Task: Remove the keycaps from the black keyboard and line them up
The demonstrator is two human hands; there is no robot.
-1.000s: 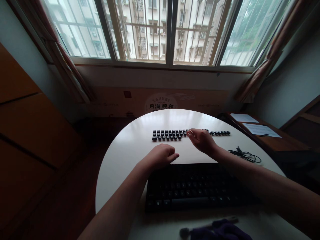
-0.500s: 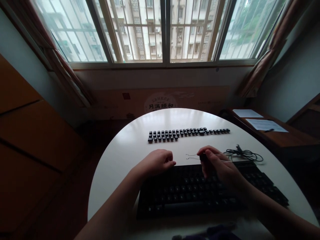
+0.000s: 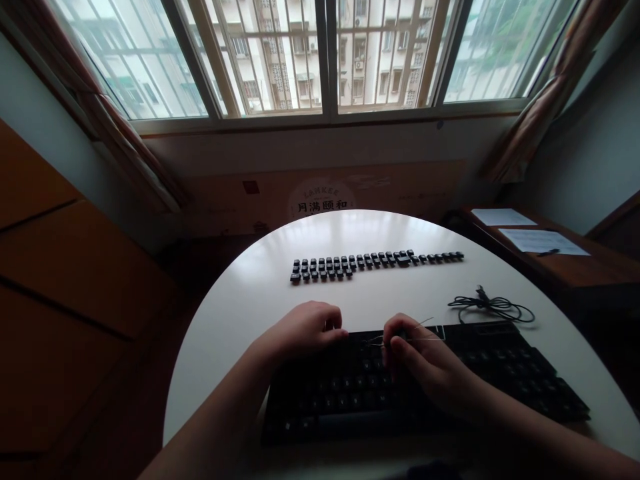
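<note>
A black keyboard (image 3: 350, 383) lies on the white table in front of me, some of its keys covered by my hands and forearms. My left hand (image 3: 313, 325) is closed at its far left edge, fingers curled down and thumb along the edge. Between the thumb and fingers of my right hand (image 3: 413, 347) is a wire keycap puller (image 3: 374, 341) with a dark handle. Its hooked wire ends point left, low over the upper key rows. Whether the hooks touch a key is too dark to tell.
Several loose black keycaps (image 3: 350, 263) stand in rows on the round white table (image 3: 240, 293) beyond the keyboard. A coiled black cable (image 3: 493, 307) lies behind the keyboard's right part. Papers and a pen (image 3: 549, 253) rest on a brown side table at the right.
My right hand has moved left and down with the keycap puller, bringing its wire ends from beyond the keyboard to over its upper keys. My left hand stays at the far left edge.
</note>
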